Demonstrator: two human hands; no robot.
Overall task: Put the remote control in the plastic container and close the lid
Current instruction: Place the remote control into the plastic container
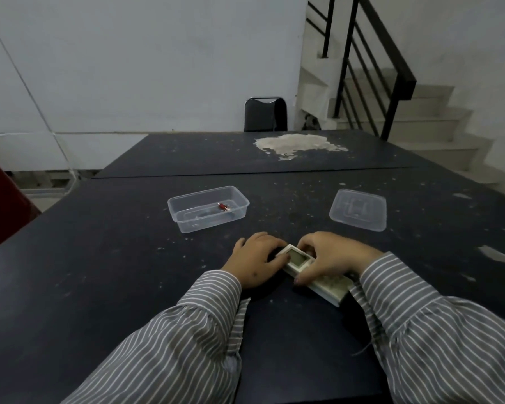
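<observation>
While both my hands clasp the remote control on the table:
Set in crooked, it could overhang the plastic container, blocking the lid.

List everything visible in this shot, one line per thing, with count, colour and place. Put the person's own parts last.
remote control: one, white with a grey screen, near table centre, under both hands
plastic container: one, clear, open, beyond the left hand
small object: one, red, inside the container
lid: one, clear, flat on the table, right of the container
table: dark, speckled, with a pale worn patch at the far end
chair: one, black, behind the table
staircase: pale steps, black railing, upper right
sleeves: two, grey with white stripes
left hand: on the remote's far end
right hand: gripping the remote's middle
</observation>
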